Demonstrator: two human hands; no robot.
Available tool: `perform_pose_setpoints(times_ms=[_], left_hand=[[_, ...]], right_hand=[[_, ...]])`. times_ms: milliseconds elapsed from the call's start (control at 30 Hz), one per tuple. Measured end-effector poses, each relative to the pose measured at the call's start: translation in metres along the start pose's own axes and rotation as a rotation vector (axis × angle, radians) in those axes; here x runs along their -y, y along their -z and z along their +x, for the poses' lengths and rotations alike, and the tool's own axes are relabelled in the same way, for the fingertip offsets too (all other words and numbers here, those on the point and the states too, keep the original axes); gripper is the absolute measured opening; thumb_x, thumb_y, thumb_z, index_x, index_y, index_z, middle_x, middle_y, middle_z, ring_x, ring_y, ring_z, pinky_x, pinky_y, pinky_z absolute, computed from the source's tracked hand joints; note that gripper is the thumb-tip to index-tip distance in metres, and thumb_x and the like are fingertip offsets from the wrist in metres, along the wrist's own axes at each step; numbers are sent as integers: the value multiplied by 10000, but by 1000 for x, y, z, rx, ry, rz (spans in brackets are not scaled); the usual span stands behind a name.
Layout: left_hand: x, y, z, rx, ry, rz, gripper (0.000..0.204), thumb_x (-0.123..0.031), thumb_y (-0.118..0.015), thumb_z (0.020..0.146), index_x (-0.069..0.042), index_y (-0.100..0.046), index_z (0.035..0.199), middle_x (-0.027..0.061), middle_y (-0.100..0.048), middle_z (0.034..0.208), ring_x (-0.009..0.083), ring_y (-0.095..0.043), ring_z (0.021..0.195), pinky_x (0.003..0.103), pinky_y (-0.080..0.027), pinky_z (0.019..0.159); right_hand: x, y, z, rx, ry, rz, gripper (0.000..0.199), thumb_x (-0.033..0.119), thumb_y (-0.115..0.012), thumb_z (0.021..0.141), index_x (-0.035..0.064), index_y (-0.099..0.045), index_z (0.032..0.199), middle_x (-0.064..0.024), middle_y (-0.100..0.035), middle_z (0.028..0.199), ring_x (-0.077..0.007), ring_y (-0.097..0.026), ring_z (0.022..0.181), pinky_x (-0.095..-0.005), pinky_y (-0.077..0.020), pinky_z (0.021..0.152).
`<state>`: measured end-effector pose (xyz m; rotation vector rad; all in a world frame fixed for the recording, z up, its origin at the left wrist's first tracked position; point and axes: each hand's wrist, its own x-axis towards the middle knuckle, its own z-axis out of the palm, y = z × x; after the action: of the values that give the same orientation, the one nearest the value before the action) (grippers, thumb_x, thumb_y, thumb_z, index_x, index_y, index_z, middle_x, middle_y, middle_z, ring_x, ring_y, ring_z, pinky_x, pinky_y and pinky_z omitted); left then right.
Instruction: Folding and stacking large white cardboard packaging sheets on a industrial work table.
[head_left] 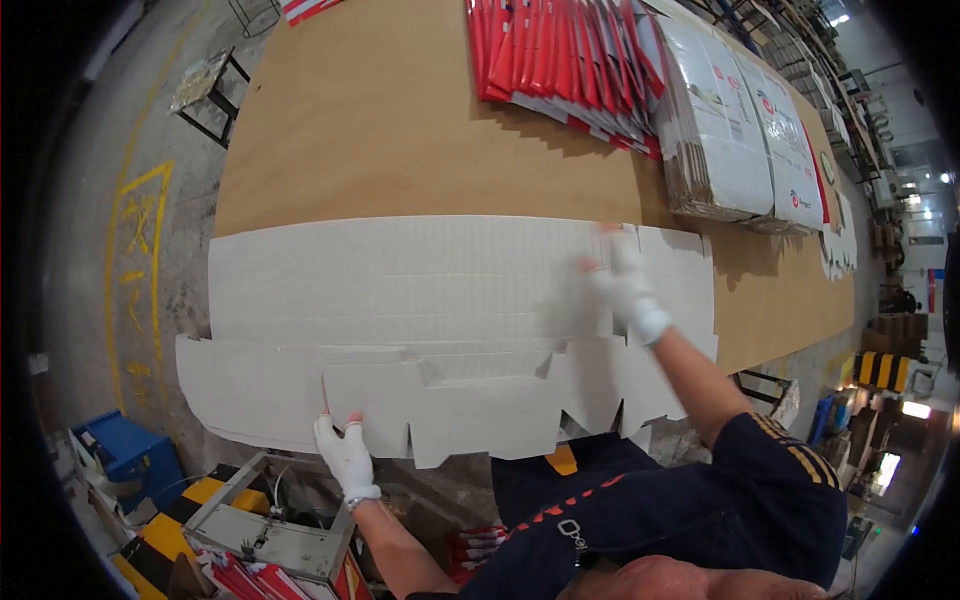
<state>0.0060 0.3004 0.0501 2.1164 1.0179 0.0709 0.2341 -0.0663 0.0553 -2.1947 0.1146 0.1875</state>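
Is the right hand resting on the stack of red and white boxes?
No, the right hand lies flat on the white cardboard sheet, well apart from the stack of red and white boxes.

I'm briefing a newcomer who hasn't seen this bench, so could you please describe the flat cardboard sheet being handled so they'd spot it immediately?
Start from the long brown worktable. At its near edge lies a wide, pale grey die-cut cardboard blank, its notched flaps overhanging toward the person, with the left hand on a flap and the right hand pressing on top. Unlike the red-and-white printed stacks farther back, it is plain and unfolded.
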Motion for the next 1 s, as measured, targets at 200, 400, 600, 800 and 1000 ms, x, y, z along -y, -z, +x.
perform_pose_setpoints(times_ms=[200,400,600,800,1000], left_hand=[[0,2,5,55,-9,-5,452,-174,-623,800,101,-494,1135,220,-536,1079,297,-495,1030,363,-357,922],[12,-1,9,0,-2,145,510,-203,-624,806,94,-474,1191,211,-533,1129,288,-497,1036,346,-361,913],[-12,-4,-2,-18,-54,105,527,-214,-627,809,102,-461,1197,212,-527,1129,301,-490,1058,349,-353,934],[-5,-2,-1,-10,-57,158,543,-221,-627,809,112,-458,1203,219,-524,1103,312,-490,1058,353,-355,938],[-10,0,-2,-4,-99,160,520,-236,-629,811,124,-484,1158,198,-552,1021,283,-511,966,337,-383,881]], right_hand=[[-138,183,-31,-91,-525,-214,571,435,-623,795,-36,-489,1089,-224,-526,1105,-328,-538,980,-402,-437,833],[-179,186,-22,-103,-442,-314,662,486,-654,752,-69,-483,1070,-251,-519,1086,-349,-533,972,-413,-427,835],[-201,192,-19,-89,-461,-280,697,469,-667,745,-86,-462,1113,-256,-515,1089,-357,-526,997,-410,-425,848],[-187,191,-24,-100,-456,-266,691,461,-660,751,-84,-455,1122,-265,-500,1114,-366,-515,1015,-415,-413,870],[-184,182,-26,-153,-484,-397,692,477,-610,788,-71,-430,1171,-271,-463,1169,-387,-467,1086,-420,-389,915]])
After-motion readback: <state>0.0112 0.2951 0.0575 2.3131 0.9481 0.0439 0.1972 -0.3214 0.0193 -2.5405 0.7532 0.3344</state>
